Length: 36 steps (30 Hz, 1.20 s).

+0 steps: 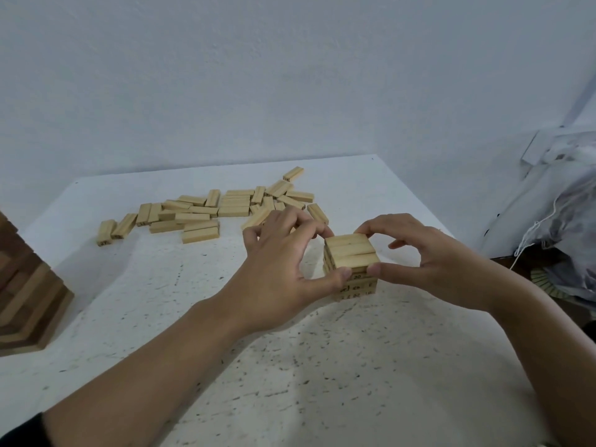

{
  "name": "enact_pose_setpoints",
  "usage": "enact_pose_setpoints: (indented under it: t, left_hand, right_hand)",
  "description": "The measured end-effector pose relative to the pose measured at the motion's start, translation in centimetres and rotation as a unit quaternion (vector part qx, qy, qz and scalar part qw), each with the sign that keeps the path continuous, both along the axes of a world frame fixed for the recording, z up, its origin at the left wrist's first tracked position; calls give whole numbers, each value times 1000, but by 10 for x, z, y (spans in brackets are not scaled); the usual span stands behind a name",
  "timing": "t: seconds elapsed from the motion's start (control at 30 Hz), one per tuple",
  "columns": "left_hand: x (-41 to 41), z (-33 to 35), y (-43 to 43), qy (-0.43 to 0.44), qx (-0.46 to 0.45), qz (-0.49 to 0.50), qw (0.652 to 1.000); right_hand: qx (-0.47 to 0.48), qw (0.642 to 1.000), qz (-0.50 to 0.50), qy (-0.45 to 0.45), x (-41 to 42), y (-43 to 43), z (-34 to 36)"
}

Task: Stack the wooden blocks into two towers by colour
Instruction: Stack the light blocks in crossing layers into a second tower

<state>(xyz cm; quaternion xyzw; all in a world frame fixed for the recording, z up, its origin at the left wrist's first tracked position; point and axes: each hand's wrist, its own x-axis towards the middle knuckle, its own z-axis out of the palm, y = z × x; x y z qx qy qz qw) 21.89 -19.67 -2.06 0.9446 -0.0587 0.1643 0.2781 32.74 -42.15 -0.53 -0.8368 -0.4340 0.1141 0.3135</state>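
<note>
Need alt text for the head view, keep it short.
The left hand and right hand pinch the top layer of a short light tower on a white table. Behind it, loose blocks of the same light wood lie scattered, and a dark tower stands at the table's left edge.

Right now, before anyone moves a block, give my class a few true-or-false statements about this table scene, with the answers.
1. The left hand and the right hand both hold the light tower. True.
2. The loose light blocks lie nearer the person than the light tower. False: they lie beyond it.
3. A dark tower stands at the left edge of the table. True.
4. The light tower is taller than the dark tower. False: the dark tower is taller.
</note>
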Motion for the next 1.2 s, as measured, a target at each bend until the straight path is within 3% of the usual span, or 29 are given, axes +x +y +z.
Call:
enact_pose_setpoints:
  t: [1.2]
  left_hand:
    - [-3,-3,4,15,-12,-11,1000]
  right_hand:
    - [27,1000,-12,12,1,-2,-4]
